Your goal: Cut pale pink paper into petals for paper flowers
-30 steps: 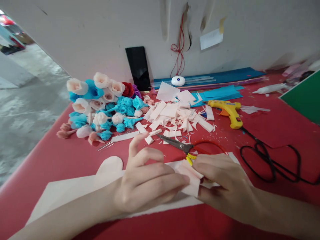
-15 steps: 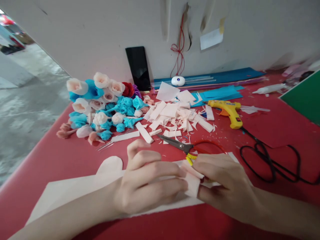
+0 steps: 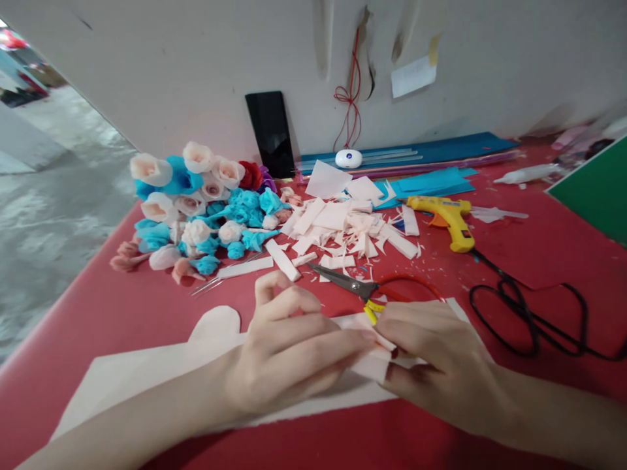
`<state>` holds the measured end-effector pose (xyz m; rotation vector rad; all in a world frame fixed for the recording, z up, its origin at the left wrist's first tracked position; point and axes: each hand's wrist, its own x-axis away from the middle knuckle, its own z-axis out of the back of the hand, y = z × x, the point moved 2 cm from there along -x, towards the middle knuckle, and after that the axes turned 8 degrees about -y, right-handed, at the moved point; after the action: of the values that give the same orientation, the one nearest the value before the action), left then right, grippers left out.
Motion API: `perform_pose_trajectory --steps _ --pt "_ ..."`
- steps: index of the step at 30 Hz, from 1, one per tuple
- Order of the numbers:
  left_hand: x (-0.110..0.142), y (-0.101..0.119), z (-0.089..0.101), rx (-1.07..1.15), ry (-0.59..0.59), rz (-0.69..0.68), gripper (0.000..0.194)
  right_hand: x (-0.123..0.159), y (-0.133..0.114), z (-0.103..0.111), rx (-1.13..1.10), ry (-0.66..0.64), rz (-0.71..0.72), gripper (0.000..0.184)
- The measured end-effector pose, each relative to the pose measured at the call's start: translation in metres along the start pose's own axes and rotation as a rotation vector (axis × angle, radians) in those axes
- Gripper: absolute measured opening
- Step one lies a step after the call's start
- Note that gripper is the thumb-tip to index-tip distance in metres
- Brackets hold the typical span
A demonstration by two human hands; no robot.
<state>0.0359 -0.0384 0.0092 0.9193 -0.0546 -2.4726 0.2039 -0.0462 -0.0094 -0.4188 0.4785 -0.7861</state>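
Between my two hands is a small folded piece of pale pink crepe paper (image 3: 371, 367). My right hand (image 3: 435, 365) pinches its right end between thumb and fingers. From the other side my left hand (image 3: 289, 356) presses its fingertips on the piece, with the thumb hidden behind the fingers. Under both hands lies a long pale sheet of paper (image 3: 132, 372), and a rounded paper petal (image 3: 215, 328) rests at its far edge. Just beyond my right hand are open scissors (image 3: 360, 287) with red and yellow handles, partly covered by that hand.
Pale paper scraps (image 3: 337, 225) lie in the middle, beside blue and pink paper flowers (image 3: 210, 202). A yellow glue gun (image 3: 455, 222) trails a black cord (image 3: 533, 326) at right. A phone (image 3: 272, 134) leans on the wall near a blue paper strip (image 3: 431, 186).
The fingers of my left hand have shifted slightly up and right along the folded paper, spreading a little. My right hand stays almost in place.
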Motion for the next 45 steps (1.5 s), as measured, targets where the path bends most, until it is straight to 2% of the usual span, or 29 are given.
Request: perform_pose_trajectory --steps 2,6,14,17,19,21,24,29,32,37,42,45 --pt "0.003 0.000 -0.003 0.005 -0.014 0.001 0.015 0.001 0.001 0.000 0.016 0.013 0.032 0.022" --pt "0.010 0.000 -0.007 0.068 0.097 0.019 0.013 0.003 0.003 -0.001 0.017 0.020 0.065 0.020" --pt "0.007 0.003 -0.009 0.068 0.134 0.063 0.020 0.001 0.003 -0.003 0.022 -0.037 0.029 0.027" --pt "0.005 0.004 -0.011 0.076 0.135 0.068 0.025 0.003 0.003 -0.003 0.104 0.039 0.103 0.024" --pt "0.004 0.004 -0.011 0.078 0.145 0.073 0.022 0.007 0.003 -0.003 0.153 0.098 0.176 0.020" --pt "0.003 0.004 -0.009 0.065 0.152 0.087 0.015 0.009 0.004 -0.005 0.171 0.099 0.219 0.014" --pt "0.003 0.004 -0.004 0.012 0.116 0.070 0.012 0.012 0.007 -0.007 0.175 0.074 0.239 0.007" --pt "0.004 0.002 0.001 -0.053 0.000 0.008 0.011 0.009 0.007 -0.006 0.199 0.108 0.247 0.012" --pt "0.005 0.002 0.001 -0.061 0.015 0.001 0.010 0.007 0.005 -0.005 0.203 0.114 0.244 0.017" --pt "0.006 0.002 0.000 -0.037 0.060 0.001 0.015 0.006 0.003 -0.004 0.176 0.029 0.201 0.024" --pt "0.005 0.004 0.000 -0.025 0.045 0.010 0.013 0.005 0.003 -0.003 0.198 0.099 0.214 0.020" --pt "0.002 0.004 0.000 -0.023 0.064 0.048 0.005 0.006 0.004 -0.003 0.173 0.070 0.212 0.016"
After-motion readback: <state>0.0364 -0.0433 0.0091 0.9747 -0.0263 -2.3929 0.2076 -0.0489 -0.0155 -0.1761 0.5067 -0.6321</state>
